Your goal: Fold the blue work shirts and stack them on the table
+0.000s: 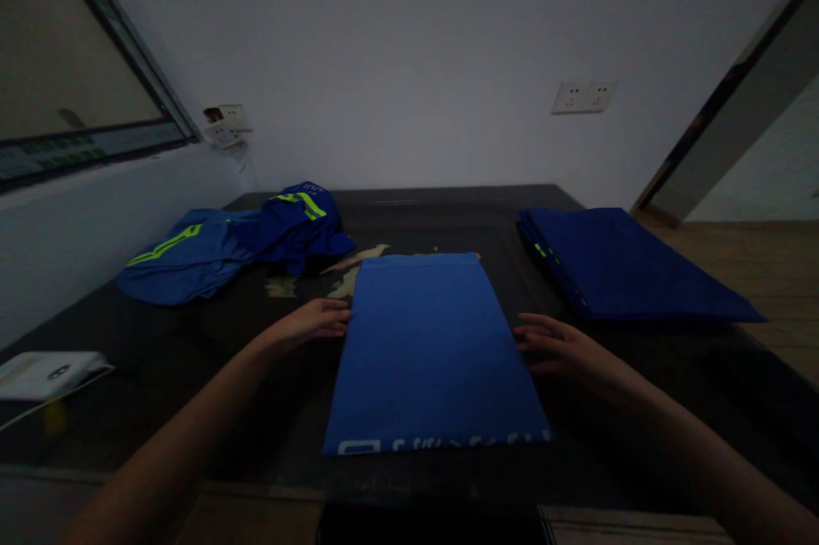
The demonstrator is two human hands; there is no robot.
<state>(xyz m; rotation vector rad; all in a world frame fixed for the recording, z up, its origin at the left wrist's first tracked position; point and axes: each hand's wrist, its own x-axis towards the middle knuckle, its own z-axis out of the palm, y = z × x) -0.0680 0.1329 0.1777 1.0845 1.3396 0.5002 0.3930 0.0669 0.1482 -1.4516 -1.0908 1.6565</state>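
My bare left hand (315, 323) and bare right hand (555, 345) flank a flat, folded light-blue cloth garment (438, 349) centred on the dark, glossy bench (256, 408), forearms angled inward, each grip open, fingertips at its side edges. A white plastic device (51, 375) with a cable lies at left. Beyond, crumpled blue clothing with yellow-green stripes (281, 229) lies left, a folded dark-blue cloth stack (633, 268) right, before a pale wall (409, 76) with sockets.

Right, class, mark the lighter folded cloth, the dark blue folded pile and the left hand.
Lighter folded cloth (435, 349): head view, middle of its top.
Dark blue folded pile (640, 272): head view, top surface.
Left hand (310, 321): head view, its back.
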